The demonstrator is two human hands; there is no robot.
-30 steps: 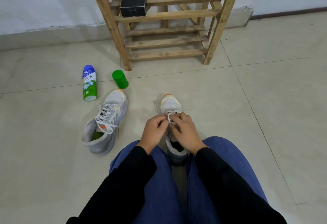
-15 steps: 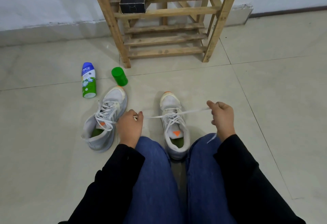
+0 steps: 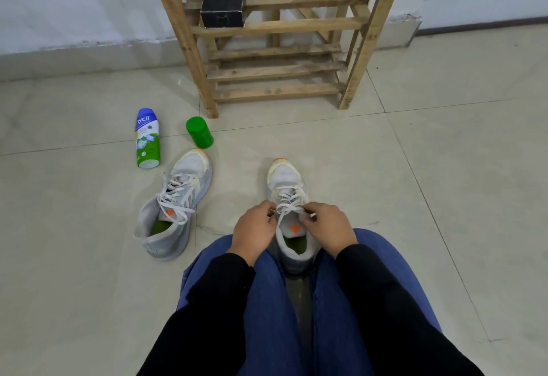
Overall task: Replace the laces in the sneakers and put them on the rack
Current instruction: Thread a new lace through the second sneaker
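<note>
Person is sitting on the floor [image 3: 415,182] with knees apart. One sneaker [image 3: 284,174] is standing upright between the legs, toe pointing at the rack [image 3: 275,70]. The legs are probably boxing it in so it is not sliding while the lace is being pulled.

Both hands are working at the upper eyelets. The left hand [image 3: 255,227] is curling thumb and fingers round the lace [image 3: 289,200] on its side. The right hand [image 3: 326,227] is pinching the other end just across the tongue. Neither hand is spread open, and both are gripping lace only, not the shoe body. Gripping that close to the eyelets is likely giving control for snugging up or starting a knot.

The second sneaker [image 3: 178,206] is sitting on the floor to the left, well apart, toe angling toward the green cap [image 3: 199,132]. Its lace is showing threaded with loose ends, but I cannot tell if it is tied.

The rack is standing at the far edge of the floor against the wall, carrying a black box [image 3: 223,7] on an upper shelf. A spray bottle [image 3: 146,138] is lying near the rack's left foot, with the cap standing just beside it.

Neither sneaker is on the rack yet. Lacing on this one seems to be nearing its end.
</note>
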